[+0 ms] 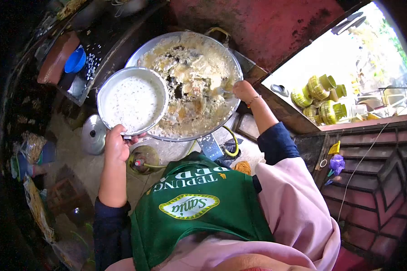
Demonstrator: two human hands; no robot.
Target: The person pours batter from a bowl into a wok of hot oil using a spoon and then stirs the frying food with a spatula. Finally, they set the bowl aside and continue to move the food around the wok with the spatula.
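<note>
My left hand (117,143) grips the near rim of a round metal bowl (133,99), which holds white batter with small dark bits. The bowl overlaps the left edge of a large metal pan (188,137). Pale, foamy food (192,67) covers most of the pan, with a few dark gaps showing. At the pan's right rim, my right hand (246,92) is closed round the handle of a metal utensil (224,91), whose end reaches over the food.
A metal lid (94,134) lies left of my left forearm. Below the pan are a gas cylinder (143,160) and a yellow hose (233,142). A blue bowl (75,60) sits at upper left. Green gas cylinders (320,97) stand outside the opening at right.
</note>
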